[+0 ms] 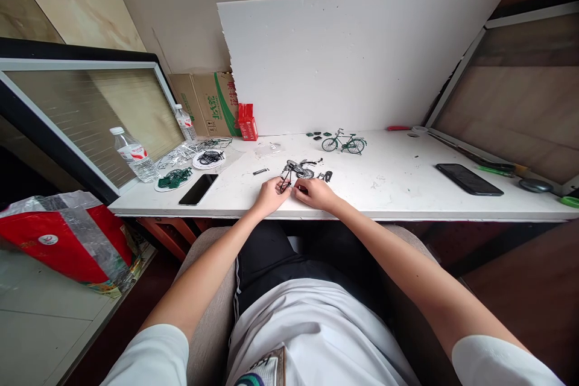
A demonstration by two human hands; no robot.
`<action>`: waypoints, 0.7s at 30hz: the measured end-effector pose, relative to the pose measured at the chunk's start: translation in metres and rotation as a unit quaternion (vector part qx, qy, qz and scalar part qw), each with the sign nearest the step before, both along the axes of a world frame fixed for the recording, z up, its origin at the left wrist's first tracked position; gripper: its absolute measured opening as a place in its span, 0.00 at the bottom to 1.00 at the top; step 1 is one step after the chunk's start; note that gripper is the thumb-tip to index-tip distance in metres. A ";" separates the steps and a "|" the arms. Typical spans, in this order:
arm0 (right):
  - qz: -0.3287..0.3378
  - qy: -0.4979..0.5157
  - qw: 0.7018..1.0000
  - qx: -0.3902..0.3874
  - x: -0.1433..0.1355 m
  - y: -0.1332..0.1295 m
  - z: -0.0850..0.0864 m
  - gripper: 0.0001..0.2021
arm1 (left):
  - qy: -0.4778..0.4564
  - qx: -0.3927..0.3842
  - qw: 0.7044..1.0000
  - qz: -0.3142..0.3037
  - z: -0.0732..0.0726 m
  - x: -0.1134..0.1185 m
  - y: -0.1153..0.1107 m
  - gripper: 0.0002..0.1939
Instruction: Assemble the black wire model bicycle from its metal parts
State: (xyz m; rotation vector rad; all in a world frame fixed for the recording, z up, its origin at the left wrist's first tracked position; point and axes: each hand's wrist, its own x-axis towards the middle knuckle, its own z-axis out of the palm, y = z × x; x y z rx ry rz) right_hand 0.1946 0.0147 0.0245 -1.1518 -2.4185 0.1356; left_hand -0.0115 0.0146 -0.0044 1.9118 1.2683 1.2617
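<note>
Near the front edge of the white table, my left hand [272,194] is closed on a black model bicycle frame [287,176]. My right hand [315,193] is close beside it, fingers pinched at the frame's right side; whatever they hold is too small to make out. Just beyond my hands lie a black spoked wheel [305,174] and other thin black parts [312,162]. Small black pieces [325,176] rest to the right of the wheel. A finished-looking green model bicycle [344,143] stands farther back on the right.
At the left are a plate of green parts [174,178], a plate of black parts [210,158], a phone [198,189] and two water bottles [134,155]. A red box [248,122] stands at the back. Another phone [469,180] lies at the right.
</note>
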 end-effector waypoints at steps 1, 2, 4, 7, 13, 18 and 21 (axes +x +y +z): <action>0.000 0.000 1.000 0.001 0.000 0.000 0.000 0.14 | 0.000 -0.001 1.000 0.000 0.000 0.000 0.000 0.12; 0.001 0.001 1.000 0.001 0.000 0.000 0.000 0.13 | 0.000 -0.002 1.000 0.001 0.000 0.000 0.000 0.11; 0.003 0.003 1.000 0.002 -0.001 0.000 0.000 0.13 | -0.001 -0.005 1.000 0.002 0.001 0.000 -0.001 0.11; 0.003 0.003 1.000 0.000 -0.001 0.001 0.000 0.13 | -0.002 -0.005 1.000 0.003 0.002 0.001 -0.001 0.11; 0.004 0.005 1.000 0.005 0.000 0.001 -0.001 0.13 | -0.004 -0.006 1.000 0.002 0.002 0.001 -0.001 0.11; 0.003 0.004 1.000 0.004 0.000 0.001 -0.001 0.13 | -0.009 -0.008 1.000 0.002 0.002 0.001 -0.001 0.12; 0.003 0.005 1.000 0.002 0.000 0.001 -0.001 0.13 | -0.007 -0.007 1.000 0.002 0.003 0.001 -0.002 0.11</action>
